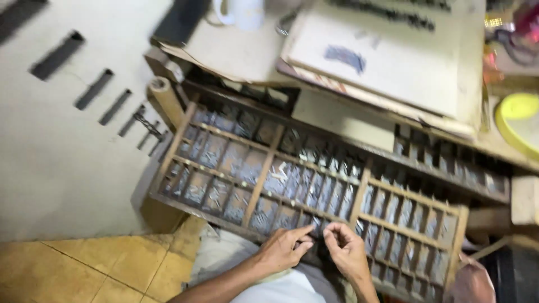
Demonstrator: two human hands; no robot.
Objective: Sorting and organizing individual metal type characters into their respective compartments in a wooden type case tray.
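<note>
Yellow tiled floor and pale wall behind, wooden tray of small metal pieces before us, our left hand and right hand at its near edge, fingers curled, fingertips pinched together, held piece too blurred to tell.

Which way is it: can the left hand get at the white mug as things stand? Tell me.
Probably not. The left hand is at the near edge of the wooden compartment tray; the white mug stands far beyond it, past the cardboard sheet.

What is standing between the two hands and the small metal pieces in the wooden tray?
Nothing visible. The left hand and right hand are already at the near edge of the wooden tray, fingertips over the metal pieces.
</note>
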